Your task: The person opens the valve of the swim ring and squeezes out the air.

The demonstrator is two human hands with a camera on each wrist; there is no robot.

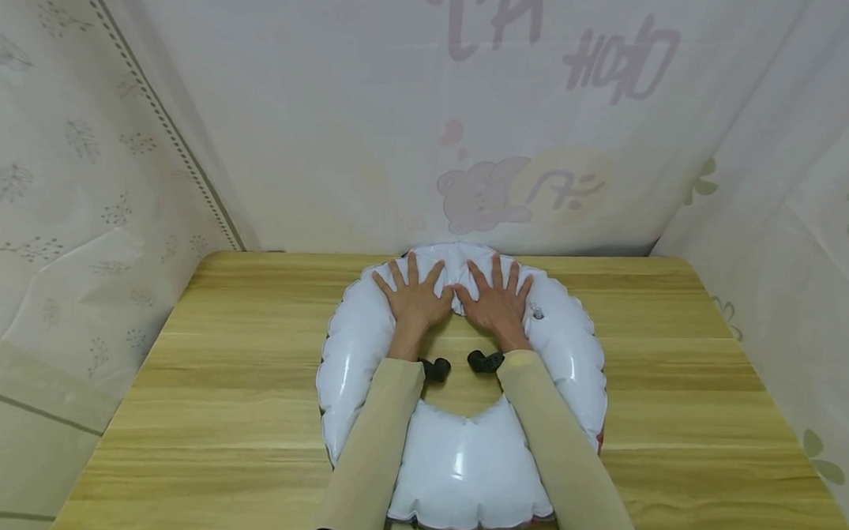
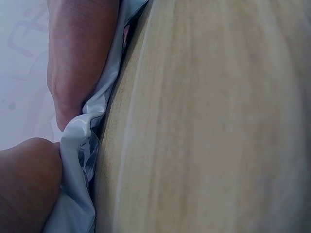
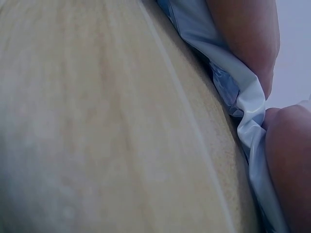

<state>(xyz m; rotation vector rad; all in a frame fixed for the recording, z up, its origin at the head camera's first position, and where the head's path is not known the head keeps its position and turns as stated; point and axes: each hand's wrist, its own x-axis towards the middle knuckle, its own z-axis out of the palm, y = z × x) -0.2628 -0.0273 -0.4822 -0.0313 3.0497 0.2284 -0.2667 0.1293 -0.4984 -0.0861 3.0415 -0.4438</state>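
Note:
A white inflatable swim ring [image 1: 462, 469] lies flat on the wooden table [image 1: 230, 384], plump at the sides and front. Across its far part, both hands press down with fingers spread. My left hand [image 1: 417, 301] lies on the left of that far section, my right hand [image 1: 497, 303] on the right, thumbs meeting near the middle. Under them the white vinyl [image 2: 73, 141] is flattened and creased in the left wrist view. Wrinkled vinyl [image 3: 252, 116] also shows beside both hands in the right wrist view. A small clear valve [image 1: 536, 312] sits just right of my right hand.
Printed curtains [image 1: 319, 127] hang behind the table and along its left and right sides. Black wrist cameras [image 1: 486, 362] project from both sleeves over the ring's central hole. Bare wood extends on both sides of the ring.

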